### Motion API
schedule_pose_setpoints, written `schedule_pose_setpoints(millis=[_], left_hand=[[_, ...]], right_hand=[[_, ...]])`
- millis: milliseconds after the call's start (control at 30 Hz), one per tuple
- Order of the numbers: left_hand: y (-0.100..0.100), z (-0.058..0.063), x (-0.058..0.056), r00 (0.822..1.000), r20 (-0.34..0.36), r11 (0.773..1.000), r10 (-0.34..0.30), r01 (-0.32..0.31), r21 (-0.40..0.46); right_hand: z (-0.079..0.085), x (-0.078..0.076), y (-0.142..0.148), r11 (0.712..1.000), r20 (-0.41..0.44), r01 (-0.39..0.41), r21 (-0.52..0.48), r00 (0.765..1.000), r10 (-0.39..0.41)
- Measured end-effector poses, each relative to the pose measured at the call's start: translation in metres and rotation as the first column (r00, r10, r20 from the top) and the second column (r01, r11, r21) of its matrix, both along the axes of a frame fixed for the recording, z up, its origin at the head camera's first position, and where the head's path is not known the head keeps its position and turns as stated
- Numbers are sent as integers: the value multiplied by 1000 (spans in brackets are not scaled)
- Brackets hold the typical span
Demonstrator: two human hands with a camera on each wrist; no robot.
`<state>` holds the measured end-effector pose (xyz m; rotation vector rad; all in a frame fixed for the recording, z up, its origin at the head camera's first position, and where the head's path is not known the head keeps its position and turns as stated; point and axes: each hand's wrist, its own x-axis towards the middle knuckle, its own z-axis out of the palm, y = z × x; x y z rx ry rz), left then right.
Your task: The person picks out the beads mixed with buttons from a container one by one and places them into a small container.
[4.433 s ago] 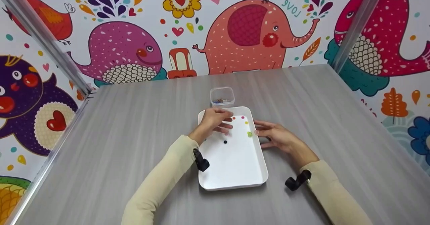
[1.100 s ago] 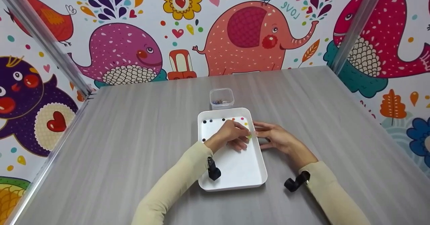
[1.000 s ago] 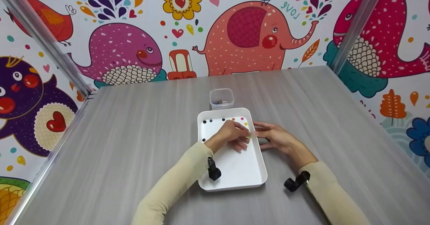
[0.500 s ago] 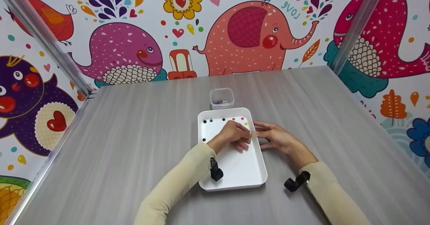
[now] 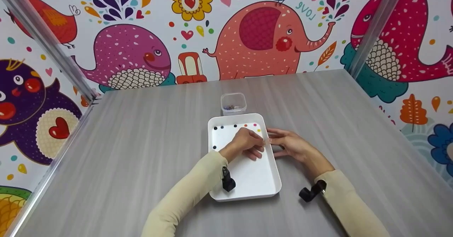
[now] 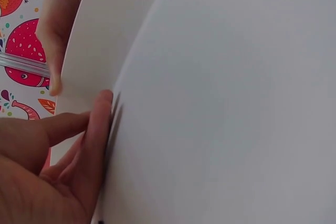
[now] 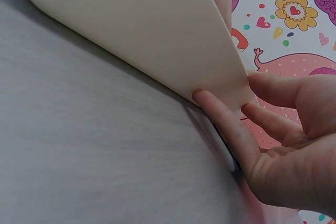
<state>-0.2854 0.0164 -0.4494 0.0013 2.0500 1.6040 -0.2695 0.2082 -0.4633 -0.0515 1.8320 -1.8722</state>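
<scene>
A white rectangular tray (image 5: 247,180) lies on the table. My left hand (image 5: 247,143) reaches into it, thumb and forefinger close together at the inside of the right wall. The left wrist view shows the left fingers (image 6: 97,140) along the base of that wall; I cannot tell whether a bead is between them. My right hand (image 5: 292,143) rests its extended fingers (image 7: 220,116) against the tray's outer right wall and rim. Small beads lie along the tray's far side: several black ones (image 5: 215,128), an orange bead (image 5: 246,125), a pink bead (image 5: 255,125) and a yellow bead (image 5: 259,130).
Just behind the tray stands a clear plastic container (image 5: 234,103) with small coloured pieces at its bottom. Both sit on a grey wood-grain table (image 5: 159,131). A wall with cartoon animals (image 5: 262,39) and metal posts (image 5: 377,28) bounds the table behind.
My left hand has moved from the tray's far left to its right wall, where its fingertips now hide the green beads. The black bead mid-tray no longer shows there. My right hand stays put.
</scene>
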Motion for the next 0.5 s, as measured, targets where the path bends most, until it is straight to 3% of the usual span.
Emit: schedule_pose_setpoints(millis=[500], left_hand=[[-1, 2, 1, 1000, 5, 1000, 16, -16, -3]], right_hand=[[-1, 1, 1, 1000, -1, 11, -8, 1000, -11]])
